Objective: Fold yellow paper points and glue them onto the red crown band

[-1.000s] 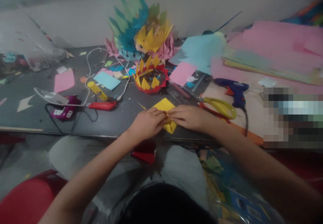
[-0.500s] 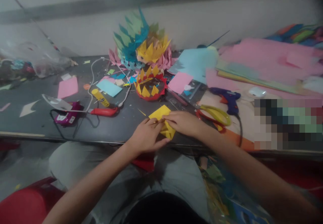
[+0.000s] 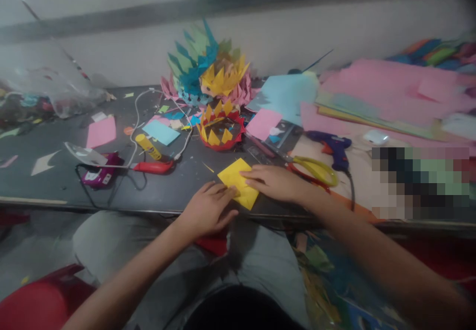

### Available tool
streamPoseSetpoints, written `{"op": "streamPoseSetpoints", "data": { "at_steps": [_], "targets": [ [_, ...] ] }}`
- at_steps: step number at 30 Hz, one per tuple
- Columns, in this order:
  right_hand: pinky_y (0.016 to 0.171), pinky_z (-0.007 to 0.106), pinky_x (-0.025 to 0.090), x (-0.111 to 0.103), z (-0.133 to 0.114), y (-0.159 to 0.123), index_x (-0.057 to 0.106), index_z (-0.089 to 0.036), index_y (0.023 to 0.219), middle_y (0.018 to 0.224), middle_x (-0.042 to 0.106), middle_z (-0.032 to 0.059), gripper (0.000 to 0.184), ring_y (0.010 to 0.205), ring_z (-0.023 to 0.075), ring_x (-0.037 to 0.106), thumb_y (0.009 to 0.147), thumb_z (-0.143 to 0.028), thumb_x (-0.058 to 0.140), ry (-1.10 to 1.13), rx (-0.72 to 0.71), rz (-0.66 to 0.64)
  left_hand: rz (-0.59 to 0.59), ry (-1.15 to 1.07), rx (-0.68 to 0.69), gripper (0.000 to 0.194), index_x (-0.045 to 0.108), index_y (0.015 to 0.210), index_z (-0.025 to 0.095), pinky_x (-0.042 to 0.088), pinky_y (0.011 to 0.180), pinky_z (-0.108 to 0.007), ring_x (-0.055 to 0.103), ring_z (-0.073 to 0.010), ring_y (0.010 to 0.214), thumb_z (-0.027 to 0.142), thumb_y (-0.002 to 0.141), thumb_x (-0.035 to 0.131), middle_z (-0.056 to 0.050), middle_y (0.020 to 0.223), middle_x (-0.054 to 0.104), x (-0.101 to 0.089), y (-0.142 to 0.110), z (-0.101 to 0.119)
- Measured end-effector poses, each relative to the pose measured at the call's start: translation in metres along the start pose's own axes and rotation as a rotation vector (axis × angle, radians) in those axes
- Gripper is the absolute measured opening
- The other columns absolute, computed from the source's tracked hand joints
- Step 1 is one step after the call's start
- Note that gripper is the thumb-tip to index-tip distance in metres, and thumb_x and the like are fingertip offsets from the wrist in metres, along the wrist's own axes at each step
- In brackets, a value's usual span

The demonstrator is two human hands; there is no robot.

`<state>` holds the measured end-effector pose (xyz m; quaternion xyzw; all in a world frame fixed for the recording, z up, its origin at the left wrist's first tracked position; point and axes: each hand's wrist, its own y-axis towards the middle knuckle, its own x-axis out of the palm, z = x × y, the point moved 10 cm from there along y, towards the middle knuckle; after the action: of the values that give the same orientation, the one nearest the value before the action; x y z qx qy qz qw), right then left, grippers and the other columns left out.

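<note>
A folded square of yellow paper [image 3: 241,176] lies near the table's front edge, one corner pointing toward me. My left hand [image 3: 208,208] rests at its left side, fingers stretched out and fingertips touching the paper. From the right, my right hand [image 3: 273,182] lies flat with its fingertips on the paper's right part. Both hands are open. Just beyond the paper stands a red paper crown [image 3: 223,141] with yellow points. Scissors with yellow handles [image 3: 316,168] lie right of my right hand.
A purple device [image 3: 102,171], a red-handled tool [image 3: 154,166] and a yellow glue stick [image 3: 148,146] lie at left with a white cable. Colourful paper crowns [image 3: 208,67] stand against the wall. At right are a blue glue gun [image 3: 334,146] and pink sheets [image 3: 394,82].
My left hand has drawn back left and toward me, uncovering more of the yellow paper. The paper now looks flat, where folded flaps showed before. My right hand stays nearly in place.
</note>
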<state>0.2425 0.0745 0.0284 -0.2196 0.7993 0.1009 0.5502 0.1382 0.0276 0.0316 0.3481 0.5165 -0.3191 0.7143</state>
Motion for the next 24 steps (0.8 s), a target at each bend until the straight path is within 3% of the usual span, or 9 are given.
{"op": "streamPoseSetpoints", "data": {
  "at_steps": [4,7,10,15,19,24],
  "targets": [
    [0.064,0.027,0.047,-0.011,0.025,-0.023,0.062,-0.017,0.096,0.083,0.064,0.0059,0.037,0.073,0.0167,0.060,0.080,-0.049,0.055,0.234,0.159,0.162,0.099,0.041,-0.063,0.026,0.054,0.114,0.017,0.044,0.086,-0.035,0.059,-0.0203,0.097,0.023,0.091,0.044,-0.007,0.109,0.066,0.003,0.007,0.000],
    [0.060,0.027,0.044,-0.001,0.024,-0.033,0.061,-0.019,0.080,0.080,0.062,0.0041,0.028,0.070,0.0160,0.058,0.072,-0.045,0.065,0.218,0.205,0.142,0.142,0.066,-0.106,0.026,0.055,0.113,0.017,0.045,0.080,-0.035,0.059,-0.0208,0.092,0.024,0.090,0.047,-0.008,0.101,0.067,0.003,0.014,0.003],
    [0.056,0.025,0.041,0.004,0.016,-0.030,0.059,-0.019,0.073,0.074,0.061,0.0023,0.016,0.063,0.0143,0.056,0.073,-0.034,0.063,0.215,0.210,0.128,0.151,0.042,-0.162,0.029,0.056,0.112,0.016,0.046,0.078,-0.036,0.060,-0.0221,0.087,0.028,0.086,0.054,-0.008,0.095,0.067,0.002,0.022,0.000],
    [0.056,0.025,0.041,0.007,0.023,-0.015,0.059,-0.018,0.074,0.064,0.063,0.0003,0.014,0.059,0.0140,0.057,0.076,-0.032,0.058,0.416,0.265,0.024,0.267,-0.176,-0.247,0.021,0.060,0.106,0.017,0.048,0.081,-0.034,0.060,-0.0209,0.093,0.026,0.088,0.052,-0.008,0.101,0.065,-0.014,0.033,-0.029],
    [0.057,0.025,0.043,0.005,0.027,0.000,0.061,-0.018,0.078,0.067,0.065,0.0008,0.017,0.062,0.0147,0.058,0.071,-0.034,0.061,0.494,0.185,-0.028,0.153,-0.395,-0.213,0.009,0.067,0.086,0.020,0.049,0.073,-0.028,0.063,-0.0164,0.082,0.019,0.084,0.058,-0.001,0.086,0.070,-0.002,0.041,-0.045],
    [0.060,0.025,0.046,0.009,0.033,0.010,0.064,-0.017,0.084,0.071,0.067,0.0016,0.022,0.066,0.0151,0.060,0.072,-0.035,0.062,0.548,0.117,0.017,0.129,-0.468,-0.192,0.010,0.069,0.084,0.019,0.048,0.068,-0.025,0.062,-0.0142,0.073,0.014,0.077,0.064,0.000,0.082,0.071,0.006,0.038,-0.050]
  ]
}}
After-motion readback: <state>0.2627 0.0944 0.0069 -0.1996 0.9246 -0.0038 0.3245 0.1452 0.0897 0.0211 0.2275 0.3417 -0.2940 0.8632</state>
